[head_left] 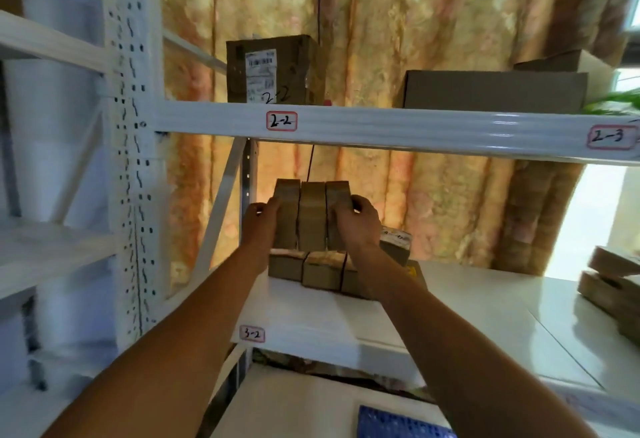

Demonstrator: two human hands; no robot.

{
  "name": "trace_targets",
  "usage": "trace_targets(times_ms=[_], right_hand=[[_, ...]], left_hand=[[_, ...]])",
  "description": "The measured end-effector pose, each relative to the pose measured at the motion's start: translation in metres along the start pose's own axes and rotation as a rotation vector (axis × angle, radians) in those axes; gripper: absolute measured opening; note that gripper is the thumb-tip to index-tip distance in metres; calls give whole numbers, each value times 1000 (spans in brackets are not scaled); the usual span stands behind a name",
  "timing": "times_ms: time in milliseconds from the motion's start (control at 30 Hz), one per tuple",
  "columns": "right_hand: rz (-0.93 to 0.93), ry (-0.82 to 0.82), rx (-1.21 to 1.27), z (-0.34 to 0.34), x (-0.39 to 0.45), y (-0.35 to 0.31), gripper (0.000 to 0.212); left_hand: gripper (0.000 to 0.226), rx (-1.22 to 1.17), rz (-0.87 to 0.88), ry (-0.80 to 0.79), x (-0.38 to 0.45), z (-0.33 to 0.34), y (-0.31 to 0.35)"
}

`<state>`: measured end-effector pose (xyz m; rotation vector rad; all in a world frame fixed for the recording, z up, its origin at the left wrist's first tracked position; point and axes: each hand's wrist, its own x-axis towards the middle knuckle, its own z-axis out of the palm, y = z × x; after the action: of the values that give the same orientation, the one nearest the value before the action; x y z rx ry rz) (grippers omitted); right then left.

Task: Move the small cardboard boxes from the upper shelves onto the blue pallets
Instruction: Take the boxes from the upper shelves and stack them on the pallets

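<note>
Blue pallet (pixel 405 423) shows at 6 o'clock, just below your forearms, well under the shelf (pixel 433 302). Your left hand (pixel 259 226) and right hand (pixel 358 224) squeeze three boxes (pixel 311 216) between them, side by side, above another row of boxes (pixel 311 269). Only your inward pressure holds the middle one; ease off, and it could slip out and knock the row at 12 o'clock.

Handwritten tags on white shelf beams — "2-2" (pixel 281 121) and "2-3" (pixel 610 136) on the upper beam, "3-2" (pixel 252 334) on the lower shelf edge — plus "2-2" scrawled on the labelled carton (pixel 273 70) above.
</note>
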<state>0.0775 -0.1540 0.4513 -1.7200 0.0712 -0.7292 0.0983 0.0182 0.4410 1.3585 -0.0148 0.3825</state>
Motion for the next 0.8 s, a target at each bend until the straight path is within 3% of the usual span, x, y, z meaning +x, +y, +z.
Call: trace_targets(times_ms=[133,267,433,600,667,733,800], right_hand=[[-37,8,282,-16,-47,-27,45],[-59,-14,385,-30,-112,-41,50],[-99,-52,222,-51,-202,-14,48],[-7,-94,130,-68,-281,32,60],[57,-115,138,-74,-309,54,66],[143,-132,158,-80,-339,81,72],[208,-145,125,-84,-366,110,75]], left_hand=[[34,-245,8,-232,-38,-28,20],[30,-414,-81,-443,-91,-65,14],[82,-428,-249,-472,-158,-111,-40],[85,-379,-278,-443,-229,-148,-97],[75,-366,-328,-465,-255,-159,-119],[67,-337,-495,-499,-278,-172,-143],[80,-248,-672,-585,-295,-184,-164]])
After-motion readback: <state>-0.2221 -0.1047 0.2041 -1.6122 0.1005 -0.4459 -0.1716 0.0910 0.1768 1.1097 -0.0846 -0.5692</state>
